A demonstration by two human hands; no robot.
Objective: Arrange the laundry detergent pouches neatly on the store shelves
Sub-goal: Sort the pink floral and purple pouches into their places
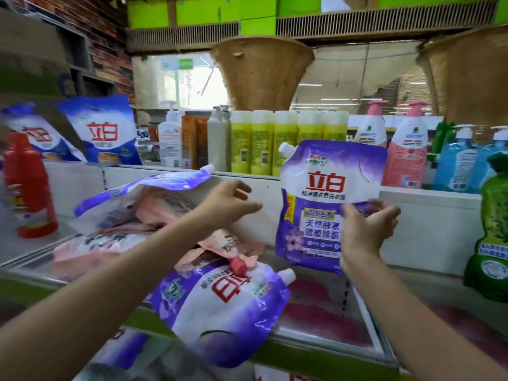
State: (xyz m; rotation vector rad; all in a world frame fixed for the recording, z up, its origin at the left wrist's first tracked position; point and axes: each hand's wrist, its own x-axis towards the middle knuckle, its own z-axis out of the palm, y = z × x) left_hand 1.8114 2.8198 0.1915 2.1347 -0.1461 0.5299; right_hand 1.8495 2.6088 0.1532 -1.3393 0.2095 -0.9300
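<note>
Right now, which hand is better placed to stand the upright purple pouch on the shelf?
Right hand: it already grips the pouch upright. The left hand is open and holds nothing.

Two bare forearms are seen entering from the bottom corners, with no sleeves visible up to the frame edge. Nothing is worn on the left hand [228, 202] or the right hand [365, 229]: no gloves, rings, watch or wristbands.
</note>
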